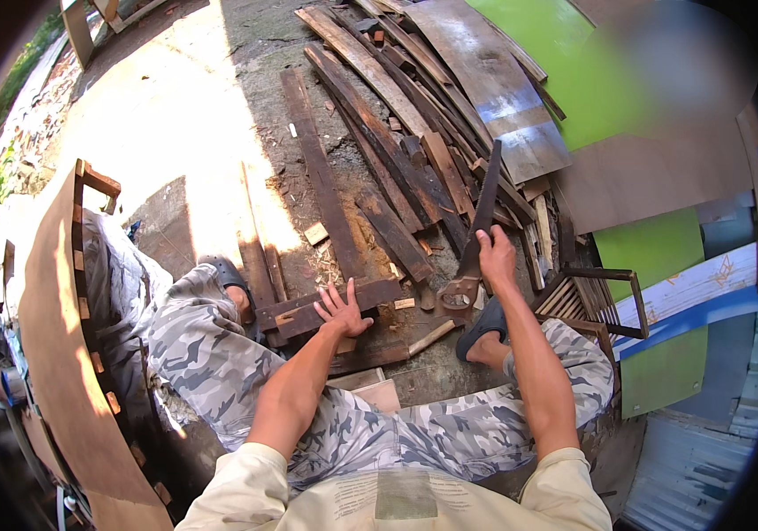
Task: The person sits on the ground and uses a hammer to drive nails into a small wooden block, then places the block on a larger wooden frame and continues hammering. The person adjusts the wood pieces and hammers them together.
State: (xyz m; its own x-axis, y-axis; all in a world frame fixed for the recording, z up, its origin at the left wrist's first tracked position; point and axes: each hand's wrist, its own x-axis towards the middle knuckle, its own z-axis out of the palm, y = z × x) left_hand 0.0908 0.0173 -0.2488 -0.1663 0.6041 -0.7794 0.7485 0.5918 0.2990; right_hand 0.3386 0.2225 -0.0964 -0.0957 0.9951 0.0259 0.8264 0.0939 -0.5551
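Handsaw (476,239) sits in my right hand (495,257), fingers wrapped shut around the blade's back edge a little above the handle. Its blade is long, dark and narrow, running up and slightly right from my grip over the heap of planks; I cannot make out the teeth. Its handle is a worn, brownish loop with a cut-out, hanging below my fist just above the concrete, near my right sandal (482,326).

My left hand (341,310) lies open, fingers spread, pressed flat on a short dark board (308,314). That board lies crosswise on the ground in front of my knees, its surface weathered and reddish-brown, with a second piece just under it. My left foot in a dark sandal (227,276) rests at its left end.

Beyond, a pile of old dark planks (397,133) fans away across the concrete, with small offcuts and sawdust scattered among them. One long plank (317,168) lies apart to the left of the pile. Green panels (574,71) lean at upper right. A curved plywood sheet (56,354) stands at my left. Bright sun covers the ground at upper left.
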